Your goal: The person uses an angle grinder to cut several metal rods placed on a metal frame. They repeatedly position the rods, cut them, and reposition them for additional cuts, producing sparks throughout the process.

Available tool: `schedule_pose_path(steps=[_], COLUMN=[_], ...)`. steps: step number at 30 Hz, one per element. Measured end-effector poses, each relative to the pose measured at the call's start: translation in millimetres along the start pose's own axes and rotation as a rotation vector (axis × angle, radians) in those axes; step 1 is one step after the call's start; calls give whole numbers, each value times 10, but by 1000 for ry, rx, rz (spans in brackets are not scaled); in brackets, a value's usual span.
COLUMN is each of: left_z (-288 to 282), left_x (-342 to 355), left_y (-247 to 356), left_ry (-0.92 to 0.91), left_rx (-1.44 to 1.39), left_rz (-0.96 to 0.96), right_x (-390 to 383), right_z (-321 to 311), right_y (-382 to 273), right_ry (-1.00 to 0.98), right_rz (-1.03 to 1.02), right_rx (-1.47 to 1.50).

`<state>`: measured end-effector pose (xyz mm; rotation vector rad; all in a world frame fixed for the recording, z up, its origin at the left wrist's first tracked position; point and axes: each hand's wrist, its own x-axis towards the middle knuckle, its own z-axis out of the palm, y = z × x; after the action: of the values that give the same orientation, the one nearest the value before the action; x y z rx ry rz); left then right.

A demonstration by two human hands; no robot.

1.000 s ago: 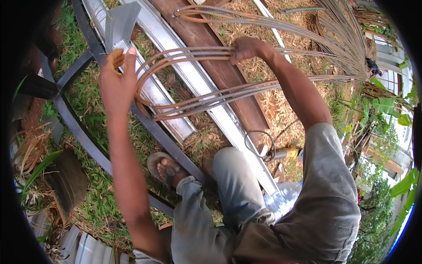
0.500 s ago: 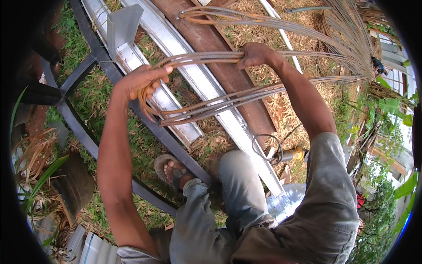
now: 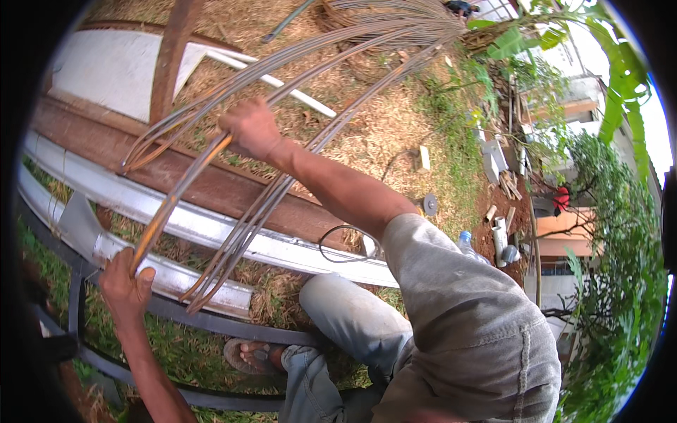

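Both my hands are closed on one bundle of thin rust-streaked rods (image 3: 175, 197): my left hand (image 3: 125, 285) grips its lower-left end, my right hand (image 3: 250, 127) grips farther up it. Another looped bundle (image 3: 236, 240) lies to the right, crossing beneath my right forearm; a third (image 3: 141, 151) reaches down at the upper left. Beneath are silver metal channels (image 3: 183, 220), a brown rusty beam (image 3: 99, 127) and a dark metal frame (image 3: 76, 310). The rods run back into a large tangled mass (image 3: 367, 28) at the top.
A white pipe (image 3: 296, 94) and white sheet (image 3: 99, 70) lie above. To the right are a cable loop (image 3: 338, 257), a tool with a round disc (image 3: 429, 204), a bottle (image 3: 467, 241), pipe offcuts (image 3: 501, 233) and plants (image 3: 592, 204). Another person (image 3: 458, 8) is at the top edge.
The view has swung rightward, showing more yard. My left hand went from loose fingers beside the loop to a grip on the bundle, which now slants down to the lower left.
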<state>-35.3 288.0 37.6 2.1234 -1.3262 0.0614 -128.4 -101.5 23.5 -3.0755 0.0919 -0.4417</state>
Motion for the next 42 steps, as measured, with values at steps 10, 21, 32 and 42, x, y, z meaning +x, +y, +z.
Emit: schedule_pose_path(steps=[10, 21, 32, 42], left_z=[645, -36, 359, 140], left_x=[-594, -390, -426, -340], left_y=[-233, 65, -90, 134], left_ry=[-213, -84, -377, -390], left_rx=[-31, 377, 373, 293], left_rz=[-197, 263, 75, -11], right_x=[-36, -277, -294, -75], right_z=[136, -148, 233, -62], right_y=[9, 45, -12, 425], right_ry=[-739, 76, -304, -709], right_rz=[-28, -51, -66, -27], right_rx=[114, -103, -62, 41])
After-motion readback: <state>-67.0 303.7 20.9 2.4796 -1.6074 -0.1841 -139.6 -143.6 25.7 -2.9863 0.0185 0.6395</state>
